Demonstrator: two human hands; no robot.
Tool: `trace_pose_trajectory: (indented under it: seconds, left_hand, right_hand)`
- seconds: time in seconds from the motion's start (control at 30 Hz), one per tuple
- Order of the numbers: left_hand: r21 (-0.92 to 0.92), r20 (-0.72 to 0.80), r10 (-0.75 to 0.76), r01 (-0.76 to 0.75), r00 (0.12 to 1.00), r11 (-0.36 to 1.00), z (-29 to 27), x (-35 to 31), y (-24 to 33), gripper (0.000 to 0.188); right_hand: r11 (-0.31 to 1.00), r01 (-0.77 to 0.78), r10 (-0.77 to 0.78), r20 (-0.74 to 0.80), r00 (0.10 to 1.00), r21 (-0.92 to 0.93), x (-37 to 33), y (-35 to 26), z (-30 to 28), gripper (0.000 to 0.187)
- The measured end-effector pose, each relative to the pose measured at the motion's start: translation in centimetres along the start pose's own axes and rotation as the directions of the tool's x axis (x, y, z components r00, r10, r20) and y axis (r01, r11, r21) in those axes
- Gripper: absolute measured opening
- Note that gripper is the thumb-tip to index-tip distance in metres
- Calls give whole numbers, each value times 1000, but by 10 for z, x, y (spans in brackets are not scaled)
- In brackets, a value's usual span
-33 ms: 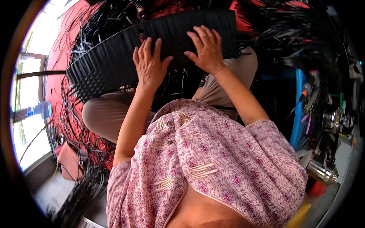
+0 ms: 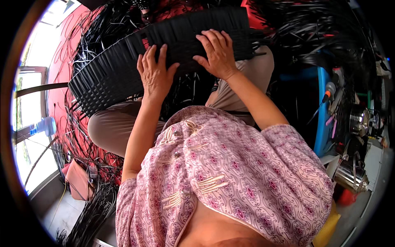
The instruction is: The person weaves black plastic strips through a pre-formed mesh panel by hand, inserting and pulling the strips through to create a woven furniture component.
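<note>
A long, curved piece of black weaving [image 2: 181, 37], made of flat strips, lies across my crossed legs. Tight vertical wraps cover its far part, and a checkered weave shows at its left end. My left hand [image 2: 155, 74] rests on the middle of it, palm down, fingers spread and thumb out to the right. Farther right, my right hand [image 2: 219, 52] lies flat on the same piece, its fingers also apart. Neither hand grips anything. Loose strip ends [image 2: 258, 53] stick out at the right end. Beneath my palms the weave is hidden.
Heaps of loose black strips lie at the far left [image 2: 96, 47] and far right [image 2: 304, 24], over a red floor covering. To my right stand a blue-rimmed container [image 2: 323, 86], an orange-and-grey handled tool [image 2: 328, 91] and a shiny metal flask [image 2: 349, 175]. A pink bag [image 2: 77, 181] sits lower left.
The whole view has shifted slightly, with the weaving and both hands now a little farther left in the picture. Both hands remain flat on the weaving.
</note>
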State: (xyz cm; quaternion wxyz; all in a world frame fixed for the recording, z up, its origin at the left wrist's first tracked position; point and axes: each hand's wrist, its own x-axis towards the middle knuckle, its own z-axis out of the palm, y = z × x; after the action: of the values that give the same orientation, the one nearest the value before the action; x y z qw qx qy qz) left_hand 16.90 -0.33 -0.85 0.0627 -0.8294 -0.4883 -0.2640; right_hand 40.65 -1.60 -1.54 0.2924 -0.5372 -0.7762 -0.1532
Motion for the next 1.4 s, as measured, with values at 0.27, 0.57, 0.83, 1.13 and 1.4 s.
trace_pose_trajectory:
  seconds: [0.27,0.57,0.83,1.13,1.4]
  left_hand:
    - [-35,-57,26,-28,998,999,-7,36,22,61]
    - [-38,-9,79,-79,997,996,18,23,19,75]
    - [-134,121,136,-119,983,984,16,19,8,125]
    - [-112,113,126,-114,986,987,22,18,15,116]
    - [-135,110,108,-93,988,987,26,16,12,111]
  right_hand:
    - [977,-184,163,-176,971,-107,1,63,-31,57]
    - [981,-132,111,-144,983,-144,-13,64,-34,60]
    - [992,51,-79,250,965,114,-4,32,-23,113]
    - [991,111,-122,186,975,69,-15,39,-8,107]
    - [990,124,-134,179,975,65,-13,37,-9,103]
